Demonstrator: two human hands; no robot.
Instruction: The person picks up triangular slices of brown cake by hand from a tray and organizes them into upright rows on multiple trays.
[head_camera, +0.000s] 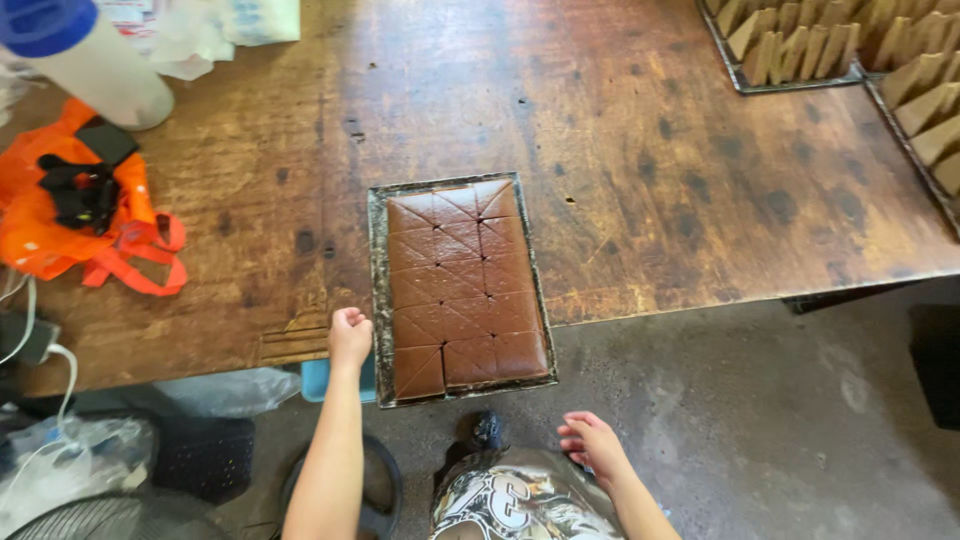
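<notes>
One tray (378, 300) of brown cake (462, 285) is sitting on the table (620, 150), its near end hanging past the edge. My left hand (349, 335) is pressing against the tray's left rim, fingers curled into a fist (gripping the rim or just bracing, can't tell). My right hand (592, 440) is hanging free below the table edge, fingers loosely bent, holding nothing, well apart from the tray. Cake is already scored into squares and triangles. Nearby: orange bag (60, 215) far left, white bottle (85, 60) with blue cap, trays of tan wedges (800, 45) top right. Nothing is blocking the tray.
</notes>
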